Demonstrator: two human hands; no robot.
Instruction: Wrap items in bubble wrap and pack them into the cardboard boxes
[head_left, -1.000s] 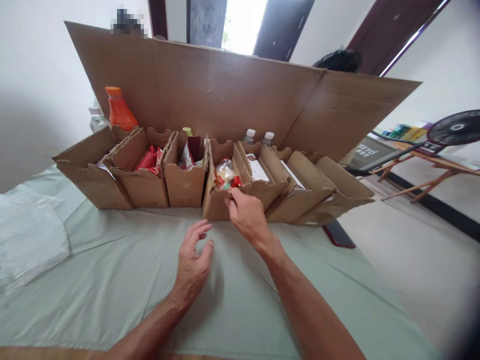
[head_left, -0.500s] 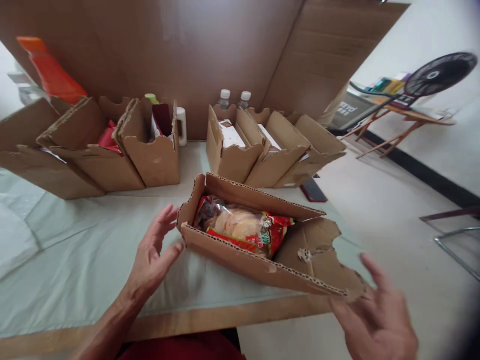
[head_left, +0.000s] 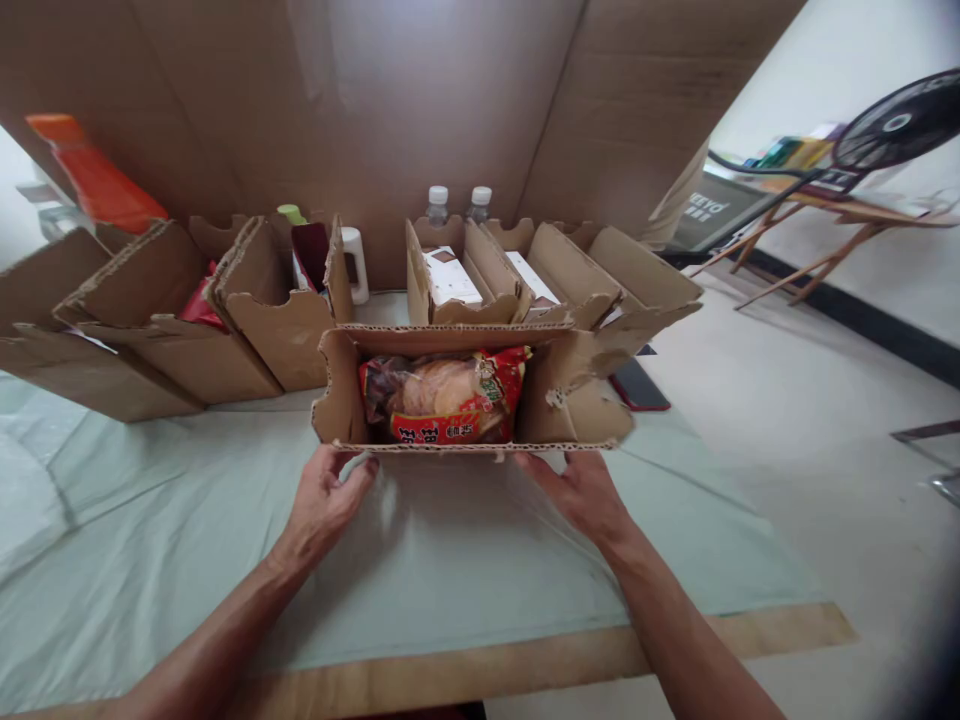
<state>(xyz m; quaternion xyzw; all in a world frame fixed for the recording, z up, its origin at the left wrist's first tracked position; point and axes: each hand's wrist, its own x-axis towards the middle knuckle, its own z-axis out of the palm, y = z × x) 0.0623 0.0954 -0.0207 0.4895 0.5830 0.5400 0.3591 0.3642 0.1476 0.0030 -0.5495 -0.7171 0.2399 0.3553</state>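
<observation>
An open-topped cardboard box [head_left: 575, 428] lies lengthwise in front of me, its opening facing me. In it rests a red and clear plastic snack bag [head_left: 442, 397] with pale round pieces showing through. My left hand [head_left: 328, 497] is at the left end of the box's near edge, thumb along it and other fingers partly hidden by the cardboard. Towards the right end, my right hand [head_left: 581, 492] grips the same edge, its fingertips also hidden. Whether the box touches the table is hard to tell.
Behind it stand cardboard bins in a left group [head_left: 277, 340] and a right group [head_left: 457, 310]. An orange bottle [head_left: 105, 185], a white handled container [head_left: 355, 265] and two white-capped bottles [head_left: 438, 205] are at the back. A phone [head_left: 639, 385] lies right, on a pale green cloth [head_left: 450, 570].
The box has turned from slanted to straight across and moved away from me, towards the bins. My right hand has come in from the far right to its near edge.
</observation>
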